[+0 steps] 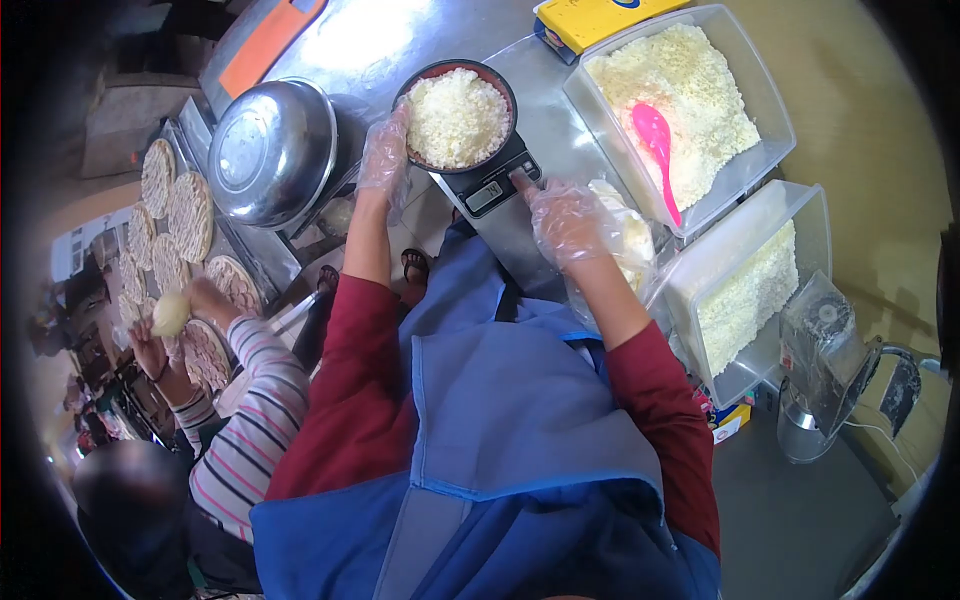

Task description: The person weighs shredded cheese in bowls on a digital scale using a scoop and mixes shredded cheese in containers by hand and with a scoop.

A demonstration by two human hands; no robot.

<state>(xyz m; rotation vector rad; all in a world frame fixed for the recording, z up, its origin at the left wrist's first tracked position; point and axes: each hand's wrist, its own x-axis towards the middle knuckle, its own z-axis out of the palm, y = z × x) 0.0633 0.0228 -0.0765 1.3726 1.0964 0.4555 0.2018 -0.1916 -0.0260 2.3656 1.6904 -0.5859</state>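
A dark round bowl heaped with white crumbly food rests on a black digital scale with a lit display. My left hand, in a clear plastic glove, holds the left side of the bowl's rim. My right hand, gloved too, is at the scale's right edge with a fingertip touching its buttons; the other fingers are curled. Just right of that hand lies a clear bag with pale contents.
Two clear tubs of white crumbs stand right, one with a pink spoon. A metal bowl is left. Beyond it, a co-worker in a striped top handles something pale near flat rounds. A blender-like appliance stands lower right.
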